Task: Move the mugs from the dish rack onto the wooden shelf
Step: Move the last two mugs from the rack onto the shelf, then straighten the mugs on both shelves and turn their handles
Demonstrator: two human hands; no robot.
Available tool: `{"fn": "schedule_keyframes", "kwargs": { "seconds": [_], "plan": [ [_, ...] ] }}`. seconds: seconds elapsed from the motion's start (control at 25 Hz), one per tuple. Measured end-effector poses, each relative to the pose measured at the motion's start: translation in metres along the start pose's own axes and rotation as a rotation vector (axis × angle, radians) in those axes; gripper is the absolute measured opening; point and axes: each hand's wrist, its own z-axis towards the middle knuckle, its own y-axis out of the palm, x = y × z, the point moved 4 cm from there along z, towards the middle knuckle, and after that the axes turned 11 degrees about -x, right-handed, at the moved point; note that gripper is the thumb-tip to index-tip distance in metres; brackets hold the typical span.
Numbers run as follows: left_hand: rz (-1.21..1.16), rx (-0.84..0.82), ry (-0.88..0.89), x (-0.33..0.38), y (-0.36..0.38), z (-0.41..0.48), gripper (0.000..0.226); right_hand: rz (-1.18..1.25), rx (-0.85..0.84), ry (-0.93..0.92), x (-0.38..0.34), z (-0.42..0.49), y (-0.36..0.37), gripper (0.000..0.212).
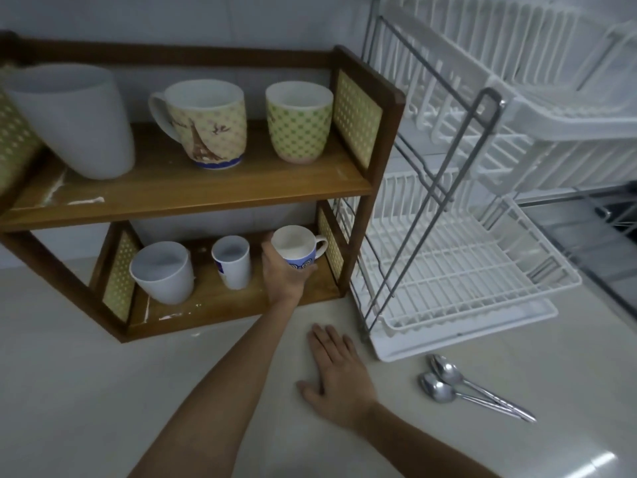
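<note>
Your left hand [283, 274] is wrapped around a small blue-and-white mug [298, 248], fingers clamped on its body, holding it at the right end of the wooden shelf's [193, 188] lower level, centre of the frame; your right hand [336, 374] lies flat on the counter [86, 391] at lower centre, fingers together; the dish rack [465, 263] stands at right.

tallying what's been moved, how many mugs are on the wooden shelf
6: upper shelf holds a white mug, Eiffel mug, dotted mug; lower holds two white mugs and the blue mug in the left hand.
</note>
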Motion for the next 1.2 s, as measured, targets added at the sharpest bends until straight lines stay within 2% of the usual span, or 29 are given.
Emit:
{"fn": "schedule_keyframes", "kwargs": {
  "seconds": [0.16, 0.28, 0.4, 0.48, 0.52, 0.6, 0.72, 0.8, 0.84, 0.88, 0.92, 1.04, 1.12, 1.2],
  "plan": [
    [0.041, -0.118, 0.052, 0.003, -0.016, -0.005, 0.091, -0.041, 0.012, -0.003, -0.001, 0.000, -0.001, 0.084],
    [0.118, -0.228, 0.056, 0.024, -0.045, -0.015, 0.077, -0.017, -0.041, 0.011, -0.001, 0.001, -0.001, 0.085],
    [0.100, -0.510, -0.011, 0.065, -0.093, -0.035, 0.056, 0.012, -0.071, 0.023, -0.004, 0.001, -0.008, 0.081],
    [0.111, -0.733, -0.036, 0.100, -0.135, -0.050, 0.043, 0.077, -0.030, -0.009, -0.016, 0.007, -0.032, 0.071],
    [0.141, -0.790, -0.015, 0.119, -0.158, -0.056, 0.036, 0.113, 0.016, -0.050, -0.026, 0.011, -0.052, 0.065],
    [0.160, -0.749, 0.109, 0.161, -0.206, -0.060, 0.030, 0.228, 0.182, -0.151, -0.053, 0.020, -0.110, 0.048],
    [0.203, -0.416, 0.368, 0.224, -0.271, -0.044, 0.030, 0.305, 0.473, -0.352, -0.099, 0.038, -0.217, 0.028],
    [0.417, -0.271, 0.446, 0.252, -0.300, -0.026, 0.043, 0.267, 0.564, -0.450, -0.129, 0.057, -0.283, 0.027],
    [0.574, -0.274, 0.422, 0.256, -0.306, -0.015, 0.051, 0.218, 0.588, -0.471, -0.141, 0.070, -0.311, 0.028],
    [0.738, -0.311, 0.362, 0.256, -0.308, -0.003, 0.061, 0.142, 0.572, -0.459, -0.152, 0.086, -0.335, 0.032],
    [0.877, -0.356, 0.294, 0.251, -0.308, 0.007, 0.071, 0.039, 0.487, -0.418, -0.161, 0.104, -0.353, 0.041],
    [1.090, -0.432, 0.146, 0.233, -0.308, 0.028, 0.081, -0.275, 0.053, -0.236, -0.170, 0.151, -0.370, 0.074],
    [1.112, -0.456, 0.084, 0.225, -0.310, 0.035, 0.075, -0.366, -0.086, -0.181, -0.167, 0.173, -0.359, 0.076],
    [1.156, -0.435, 0.053, 0.222, -0.307, 0.037, 0.072, -0.332, -0.142, -0.152, -0.165, 0.187, -0.346, 0.071]
  ]
}}
